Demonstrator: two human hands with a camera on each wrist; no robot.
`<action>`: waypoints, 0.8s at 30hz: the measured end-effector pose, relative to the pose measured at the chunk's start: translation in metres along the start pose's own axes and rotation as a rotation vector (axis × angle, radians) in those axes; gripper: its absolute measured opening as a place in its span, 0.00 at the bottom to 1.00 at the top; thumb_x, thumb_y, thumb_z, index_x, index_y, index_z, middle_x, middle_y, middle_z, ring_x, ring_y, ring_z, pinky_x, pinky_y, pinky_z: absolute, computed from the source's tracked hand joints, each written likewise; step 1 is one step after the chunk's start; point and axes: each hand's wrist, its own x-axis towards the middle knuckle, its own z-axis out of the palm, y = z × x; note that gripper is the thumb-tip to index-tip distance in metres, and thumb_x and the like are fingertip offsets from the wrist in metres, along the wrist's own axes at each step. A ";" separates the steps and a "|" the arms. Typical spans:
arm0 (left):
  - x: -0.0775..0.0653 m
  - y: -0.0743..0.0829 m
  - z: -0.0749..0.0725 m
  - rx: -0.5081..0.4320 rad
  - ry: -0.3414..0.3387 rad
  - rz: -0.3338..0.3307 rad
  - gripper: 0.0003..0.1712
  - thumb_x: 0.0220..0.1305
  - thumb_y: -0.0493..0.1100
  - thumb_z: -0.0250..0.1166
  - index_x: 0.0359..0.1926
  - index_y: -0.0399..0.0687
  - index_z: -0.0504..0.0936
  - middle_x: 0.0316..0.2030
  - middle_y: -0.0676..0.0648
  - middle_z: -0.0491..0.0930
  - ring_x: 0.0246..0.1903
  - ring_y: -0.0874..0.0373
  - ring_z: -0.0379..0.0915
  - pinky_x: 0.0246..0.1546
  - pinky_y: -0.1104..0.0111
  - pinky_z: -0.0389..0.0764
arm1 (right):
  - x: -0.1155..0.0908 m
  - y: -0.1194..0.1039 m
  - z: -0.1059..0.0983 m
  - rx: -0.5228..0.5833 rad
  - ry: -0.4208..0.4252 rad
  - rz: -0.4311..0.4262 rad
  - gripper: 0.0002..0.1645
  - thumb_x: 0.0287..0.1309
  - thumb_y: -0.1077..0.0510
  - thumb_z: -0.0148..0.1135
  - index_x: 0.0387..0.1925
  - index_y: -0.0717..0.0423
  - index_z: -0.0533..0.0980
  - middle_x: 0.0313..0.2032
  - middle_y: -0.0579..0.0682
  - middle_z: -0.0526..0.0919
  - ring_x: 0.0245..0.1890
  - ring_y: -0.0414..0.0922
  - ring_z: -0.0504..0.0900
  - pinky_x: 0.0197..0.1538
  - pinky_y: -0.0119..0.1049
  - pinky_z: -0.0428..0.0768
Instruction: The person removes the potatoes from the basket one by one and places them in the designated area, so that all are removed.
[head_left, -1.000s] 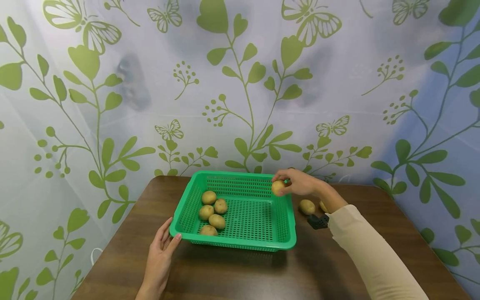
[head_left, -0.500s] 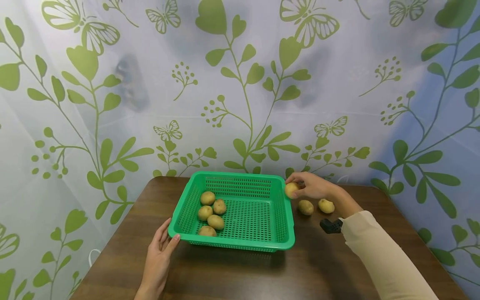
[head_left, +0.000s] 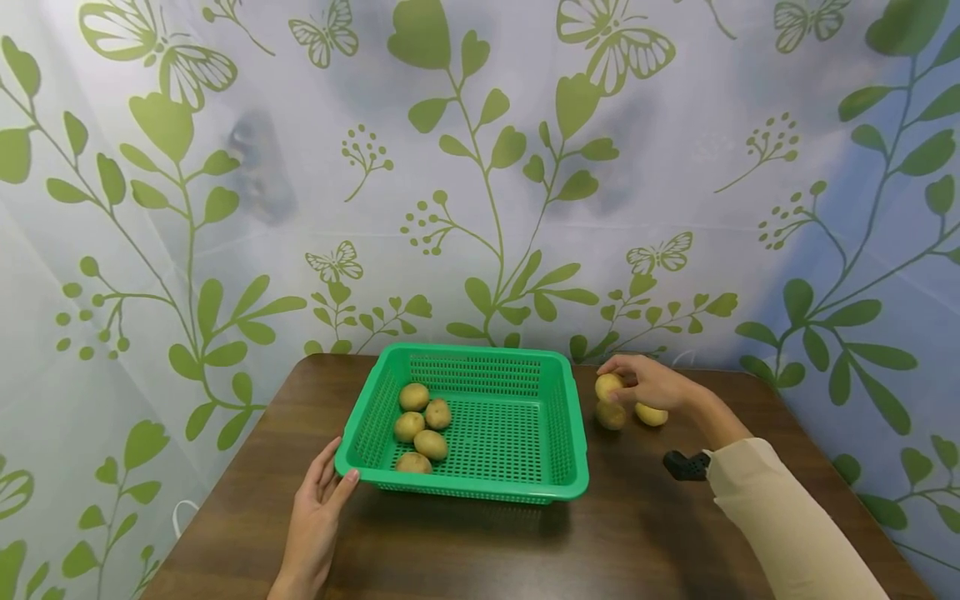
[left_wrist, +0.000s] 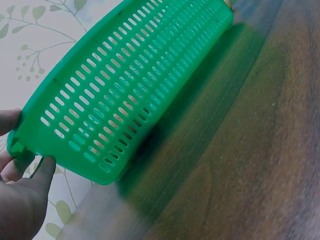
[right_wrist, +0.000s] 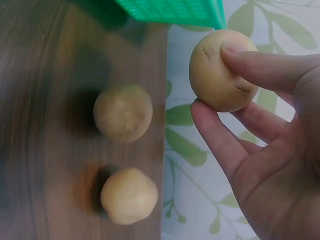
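A green plastic basket (head_left: 472,485) stands on the wooden table, with several potatoes (head_left: 431,445) in its left half. My left hand (head_left: 313,512) grips the basket's near left corner, its thumb and fingers on the rim. Beyond the basket's right side, my right hand (head_left: 656,387) holds a potato (head_left: 608,387) up off the table. In the right wrist view, thumb and fingers pinch this potato (right_wrist: 220,72), which has small cracks in its skin. Two potatoes lie on the table below it: a darker one (right_wrist: 123,113) and a paler one (right_wrist: 129,196).
The brown table (head_left: 450,554) ends at the back against a white curtain (head_left: 315,167) with green leaves and butterflies. A black device (head_left: 684,465) sits at the right wrist. Potatoes on the table lie close to the basket's right wall.
My right hand has carried its potato from above the basket's right back corner out to the right, over the table potatoes. The left hand keeps its grip on the basket.
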 end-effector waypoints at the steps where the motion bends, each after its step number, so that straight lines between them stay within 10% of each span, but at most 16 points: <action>1: 0.000 0.000 0.000 -0.001 -0.001 0.003 0.38 0.77 0.43 0.63 0.80 0.47 0.58 0.75 0.41 0.60 0.69 0.58 0.64 0.59 0.78 0.71 | -0.002 0.002 0.000 0.002 0.006 0.006 0.23 0.71 0.61 0.66 0.62 0.65 0.74 0.61 0.66 0.75 0.62 0.70 0.73 0.59 0.63 0.75; 24: 0.000 0.001 -0.001 0.001 -0.019 0.009 0.37 0.78 0.42 0.62 0.81 0.47 0.57 0.76 0.41 0.59 0.71 0.54 0.60 0.58 0.79 0.71 | -0.047 0.048 -0.016 0.030 0.164 0.151 0.28 0.71 0.54 0.66 0.65 0.65 0.73 0.60 0.67 0.76 0.63 0.72 0.70 0.51 0.56 0.80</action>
